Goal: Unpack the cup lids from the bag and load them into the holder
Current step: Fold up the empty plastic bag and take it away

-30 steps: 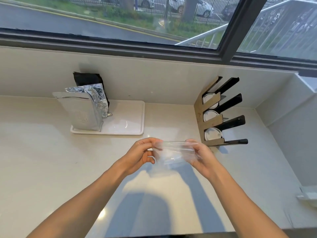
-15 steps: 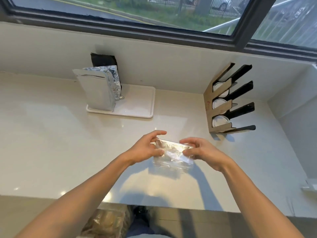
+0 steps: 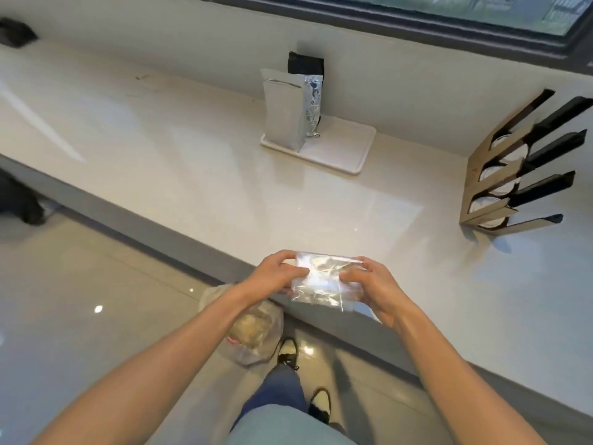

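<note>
Both hands' fingers (image 3: 296, 273) pinch the clear bag (image 3: 324, 281), its long axis running left-right.

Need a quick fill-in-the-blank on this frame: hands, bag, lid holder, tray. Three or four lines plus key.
1. Both the left hand and the right hand grip a clear plastic ____.
2. The lid holder stands on the counter to the person's ____.
3. The silver foil pouch stands upright on a white ____.
4. The clear bag is held over the counter's ____ edge.

Missing words: bag; right; tray; near
</note>
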